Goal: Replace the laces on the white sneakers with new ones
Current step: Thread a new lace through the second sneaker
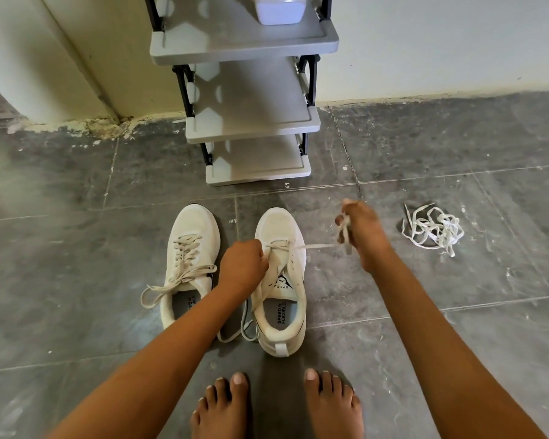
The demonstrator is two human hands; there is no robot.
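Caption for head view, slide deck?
Left hand grips one sneaker at the eyelets; right hand holds its lace taut.

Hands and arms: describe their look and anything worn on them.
The left forearm and right forearm are bare, no sleeves in view. The left hand and right hand wear no gloves; no watch or bracelet shows at either wrist. Rings cannot be told.

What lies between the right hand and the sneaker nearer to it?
A lace pulled taut runs from the sneaker's eyelets to the right hand, which grips it; under it is bare floor. The head view shows this.
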